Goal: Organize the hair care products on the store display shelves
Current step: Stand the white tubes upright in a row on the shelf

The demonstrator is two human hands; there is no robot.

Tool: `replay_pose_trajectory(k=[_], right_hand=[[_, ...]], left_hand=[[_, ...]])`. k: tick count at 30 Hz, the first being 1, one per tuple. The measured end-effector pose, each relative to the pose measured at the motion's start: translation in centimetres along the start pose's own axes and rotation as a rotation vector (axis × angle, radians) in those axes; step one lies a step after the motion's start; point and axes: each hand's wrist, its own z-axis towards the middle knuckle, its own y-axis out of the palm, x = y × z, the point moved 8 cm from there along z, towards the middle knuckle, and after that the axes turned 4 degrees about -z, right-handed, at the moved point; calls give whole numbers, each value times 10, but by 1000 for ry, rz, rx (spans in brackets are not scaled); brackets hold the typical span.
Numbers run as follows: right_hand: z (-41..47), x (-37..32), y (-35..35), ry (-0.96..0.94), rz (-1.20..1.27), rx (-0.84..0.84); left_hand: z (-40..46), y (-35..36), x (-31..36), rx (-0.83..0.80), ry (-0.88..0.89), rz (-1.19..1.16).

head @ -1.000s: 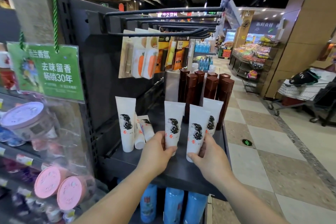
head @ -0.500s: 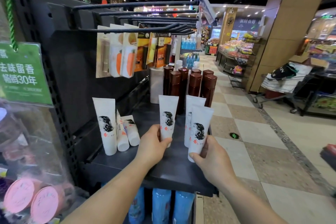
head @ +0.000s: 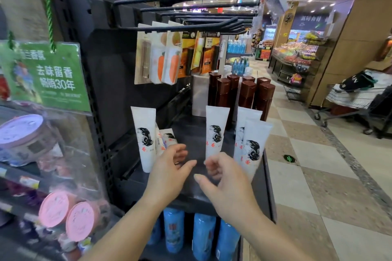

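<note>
White hair-care tubes printed with a dark-haired head stand upright on the black end-cap shelf [head: 191,140]. One tube [head: 143,135] is at the left, with two more lying behind it [head: 167,137]. A middle tube [head: 216,131] stands alone. At the right a front tube [head: 253,148] overlaps a rear tube [head: 244,121]. My left hand [head: 169,174] hovers open in front of the left tube. My right hand [head: 224,184] is open just below the middle tube, holding nothing.
Dark brown bottles [head: 241,95] stand at the shelf's back. Carded items [head: 161,63] hang from black pegs [head: 186,6] overhead. Blue bottles [head: 201,237] fill the shelf below. Jars with pink lids [head: 67,216] sit on the left shelving. A shopping cart [head: 356,99] stands in the aisle at right.
Both hands have let go of the tubes they held; those tubes now stand on the shelf. The hands have drawn back slightly with fingers spread.
</note>
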Motion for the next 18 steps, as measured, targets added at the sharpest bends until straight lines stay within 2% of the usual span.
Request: replay_pose_trajectory(k=[7,11,14,18], right_hand=[[49,-14,76,-57,-139,-188],[67,-16,102,-90,-193,-246],[77,-11,125,-92,-264,-357],[81,-10,134,-147,-285,-346]], left_hand=[[-12,-64,-12,126,4,89],[-13,-84,-23,185,-21,98],[-14,-90,-26,220,-35,116],[-14,-95,-30,300,-59,87]])
